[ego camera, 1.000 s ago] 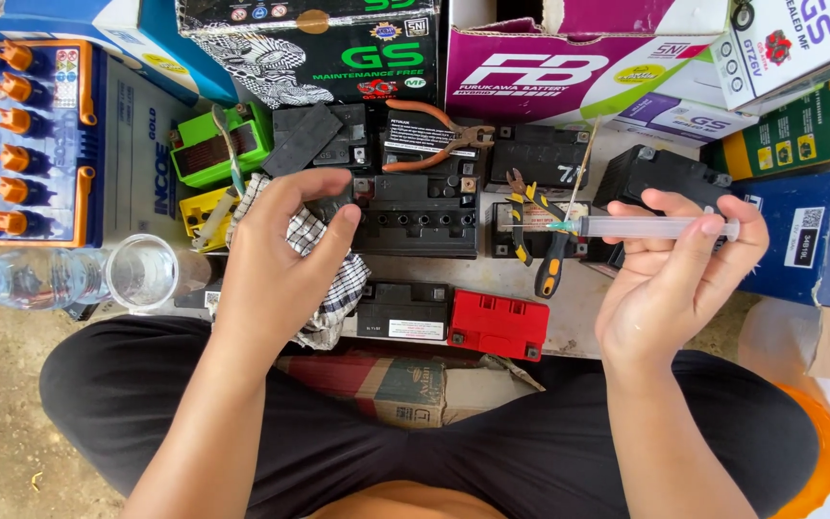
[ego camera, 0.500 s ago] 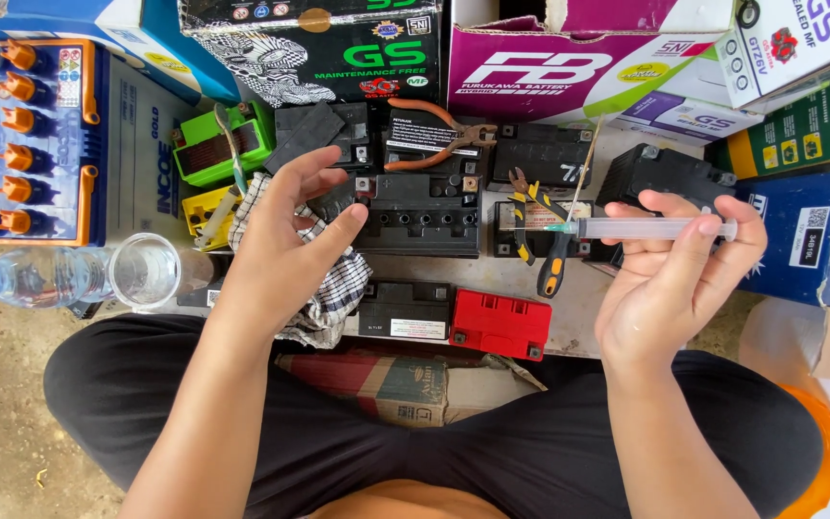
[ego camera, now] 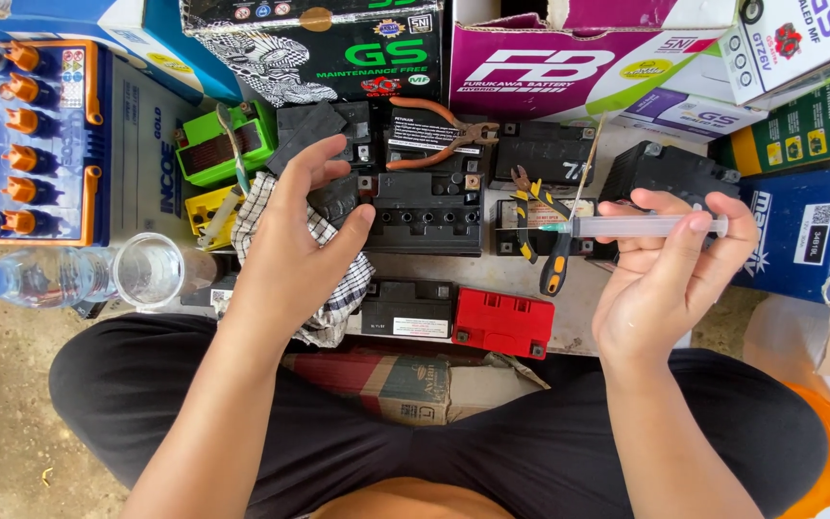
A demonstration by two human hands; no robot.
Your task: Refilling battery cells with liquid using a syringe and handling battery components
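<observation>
I hold a clear syringe point(ego camera: 647, 227) level in my right hand point(ego camera: 670, 279), fingers wrapped round the barrel and my index finger hooked over the plunger end at 3 o'clock; the thin needle angles up toward 12 o'clock, past the yellow-handled pliers point(ego camera: 542, 226) lying on the surface. My left hand point(ego camera: 302, 245) hangs half open with nothing in its grip, thumb and fingers spread over the checked cloth point(ego camera: 338, 288) and touching the left edge of the black open-topped battery point(ego camera: 425, 211), whose row of fill holes faces me.

To do this well, I judge I should pin the battery down firmly with my left hand so it cannot slide, then bring the needle tip square over one hole before pressing. A slow, even squeeze seems best, since a jerk could splash liquid onto the case or my fingers. The cloth sits at 9 o'clock of the battery, handy for drips. The glass point(ego camera: 151, 271) and water bottle point(ego camera: 36, 277) lie further out at 9 o'clock, well apart from my working space, and the red battery point(ego camera: 503, 322) rests at 6 o'clock.
</observation>
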